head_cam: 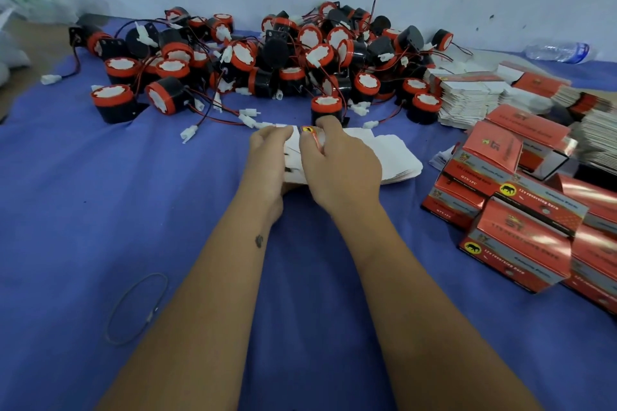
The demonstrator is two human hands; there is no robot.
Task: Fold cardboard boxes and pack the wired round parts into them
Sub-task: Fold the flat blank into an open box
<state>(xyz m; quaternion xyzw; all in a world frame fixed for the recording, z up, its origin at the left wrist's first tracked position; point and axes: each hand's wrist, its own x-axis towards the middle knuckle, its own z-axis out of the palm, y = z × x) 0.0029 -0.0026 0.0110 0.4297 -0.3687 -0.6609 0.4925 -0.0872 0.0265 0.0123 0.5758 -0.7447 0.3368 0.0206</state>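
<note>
- Flat box blank [309, 135]: white inside, red printed edge; pinched at its far end by both hands, atop the stack of unfolded blanks [390, 157] at the centre of the blue cloth [100, 210]. Judged the start of a fold; no box shape yet.
- Left hand [267, 157]: fingers curled on the blank's left edge, holding it.
- Right hand [337, 163]: fingers curled over the red edge, thumb and forefinger pinching it.
- Wired round parts [300, 57]: black bodies, red caps, red-black leads with white plugs; one heap just beyond the hands, several dozen, too tangled to count exactly. All unpacked.
- Folded red boxes [514, 220]: pile at right, roughly eight or more visible; some open-ended, contents not visible.
- Further flat blanks [467, 100]: stacks at right rear; many remain.
- Wire loop [137, 307]: one, near left.
- Plastic bottle [557, 52]: one, lying by the wall.
</note>
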